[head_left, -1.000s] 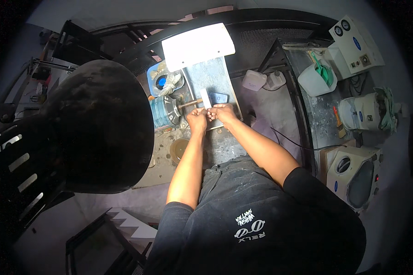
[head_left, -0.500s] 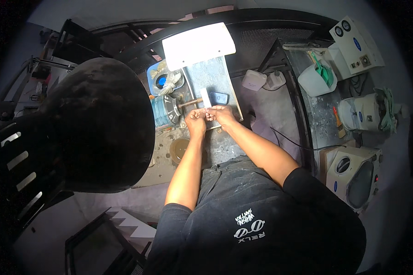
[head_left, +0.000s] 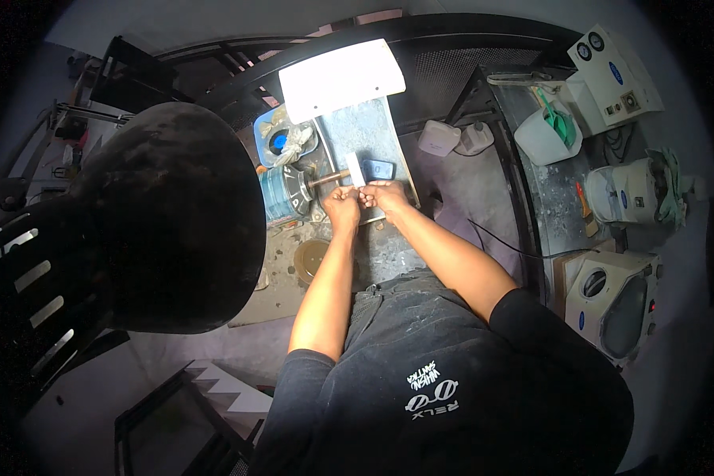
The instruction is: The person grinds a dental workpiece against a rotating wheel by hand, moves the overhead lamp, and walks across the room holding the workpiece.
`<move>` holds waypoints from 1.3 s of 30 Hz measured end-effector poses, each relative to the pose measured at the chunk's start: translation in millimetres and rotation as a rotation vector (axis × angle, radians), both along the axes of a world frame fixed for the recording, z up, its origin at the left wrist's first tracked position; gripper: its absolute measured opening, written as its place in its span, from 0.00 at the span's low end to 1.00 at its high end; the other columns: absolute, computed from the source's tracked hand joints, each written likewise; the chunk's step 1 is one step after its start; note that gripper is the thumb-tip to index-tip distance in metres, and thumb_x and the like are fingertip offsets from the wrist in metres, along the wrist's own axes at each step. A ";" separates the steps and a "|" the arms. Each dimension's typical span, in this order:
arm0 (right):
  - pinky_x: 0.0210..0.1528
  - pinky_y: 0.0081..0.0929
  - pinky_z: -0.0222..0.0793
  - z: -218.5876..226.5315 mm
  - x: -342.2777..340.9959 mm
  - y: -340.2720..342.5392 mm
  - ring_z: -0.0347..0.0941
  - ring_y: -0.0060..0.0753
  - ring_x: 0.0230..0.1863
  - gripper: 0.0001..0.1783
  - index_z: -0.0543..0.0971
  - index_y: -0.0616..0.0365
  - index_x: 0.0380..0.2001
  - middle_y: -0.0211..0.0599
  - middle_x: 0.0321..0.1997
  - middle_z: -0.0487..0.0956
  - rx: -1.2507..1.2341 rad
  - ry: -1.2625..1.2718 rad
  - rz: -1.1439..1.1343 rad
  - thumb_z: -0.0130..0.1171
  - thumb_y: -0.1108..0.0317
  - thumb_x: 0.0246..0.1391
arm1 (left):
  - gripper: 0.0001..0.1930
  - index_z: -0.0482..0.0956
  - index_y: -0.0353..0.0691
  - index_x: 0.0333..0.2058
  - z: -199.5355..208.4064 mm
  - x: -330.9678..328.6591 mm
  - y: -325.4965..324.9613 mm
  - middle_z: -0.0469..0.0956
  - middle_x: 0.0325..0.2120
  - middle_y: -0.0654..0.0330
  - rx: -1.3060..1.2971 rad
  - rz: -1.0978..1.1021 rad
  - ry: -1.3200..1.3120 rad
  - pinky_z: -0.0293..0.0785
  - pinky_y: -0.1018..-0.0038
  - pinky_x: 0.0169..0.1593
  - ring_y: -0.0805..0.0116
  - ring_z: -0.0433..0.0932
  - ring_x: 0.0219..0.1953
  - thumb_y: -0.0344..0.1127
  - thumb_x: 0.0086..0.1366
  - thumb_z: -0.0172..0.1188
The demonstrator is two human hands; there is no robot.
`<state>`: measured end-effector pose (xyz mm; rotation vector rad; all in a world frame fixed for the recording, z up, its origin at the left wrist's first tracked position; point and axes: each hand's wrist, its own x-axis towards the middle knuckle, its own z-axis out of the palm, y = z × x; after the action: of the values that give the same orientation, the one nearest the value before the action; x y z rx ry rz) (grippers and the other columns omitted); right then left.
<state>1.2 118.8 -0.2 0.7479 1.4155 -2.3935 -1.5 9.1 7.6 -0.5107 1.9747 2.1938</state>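
Note:
A motor point(head_left: 284, 195) with a blue-green body stands on the bench, and its shaft point(head_left: 328, 179) runs right to a white buffing wheel point(head_left: 355, 169) seen edge-on. Just below the wheel, my left hand point(head_left: 342, 209) and my right hand point(head_left: 387, 197) come together with their fingertips pinched. Whatever they hold is too small and too covered by fingers to make out. Both hands are closed and close to the wheel's near edge. Behind my right hand a small blue container point(head_left: 379, 169) lies in the metal tray point(head_left: 363, 123).
A bright white shield point(head_left: 341, 79) covers the tray's far end. Left of it sits a blue basin point(head_left: 297, 131) with a cloth. A large black lamp shade point(head_left: 174, 222) blocks the left side. On the right bench are a white tub point(head_left: 549, 139) and several machines.
My left hand has turned slightly and shifted a little to the right. My right hand stays almost in place beside the wheel.

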 end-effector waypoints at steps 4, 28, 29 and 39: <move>0.20 0.15 0.66 6.2 -1.7 -1.3 0.71 0.22 0.18 0.02 0.77 0.67 0.23 0.37 0.21 0.77 0.012 -0.043 0.017 0.58 0.78 0.45 | 0.03 0.73 0.28 0.27 -2.7 -2.6 -2.4 0.75 0.18 0.59 0.034 0.019 -0.037 0.69 0.81 0.21 0.76 0.72 0.17 0.23 0.57 0.53; 0.20 0.17 0.68 -2.5 -2.2 2.0 0.71 0.21 0.18 0.03 0.77 0.66 0.25 0.36 0.21 0.77 -0.006 -0.080 0.026 0.59 0.76 0.46 | 0.02 0.73 0.28 0.27 4.9 3.0 6.6 0.74 0.18 0.58 0.119 0.096 -0.026 0.70 0.80 0.20 0.75 0.72 0.17 0.19 0.55 0.51; 0.20 0.17 0.68 -1.6 -2.4 1.6 0.71 0.21 0.18 0.03 0.77 0.65 0.24 0.36 0.21 0.77 -0.035 -0.092 0.048 0.58 0.76 0.46 | 0.02 0.72 0.28 0.27 4.2 2.5 4.4 0.74 0.17 0.58 0.129 0.077 -0.028 0.69 0.80 0.19 0.75 0.72 0.16 0.20 0.55 0.51; 0.21 0.19 0.70 6.9 -3.2 5.2 0.72 0.24 0.18 0.03 0.76 0.65 0.23 0.36 0.21 0.77 -0.030 -0.065 0.095 0.57 0.76 0.47 | 0.02 0.73 0.28 0.26 6.6 5.6 -2.4 0.75 0.18 0.57 0.067 0.059 -0.044 0.70 0.79 0.19 0.73 0.73 0.16 0.22 0.55 0.54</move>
<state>-2.0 124.0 6.7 0.7279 1.3551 -2.2929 4.1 6.7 14.2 -0.6097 1.8804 2.2552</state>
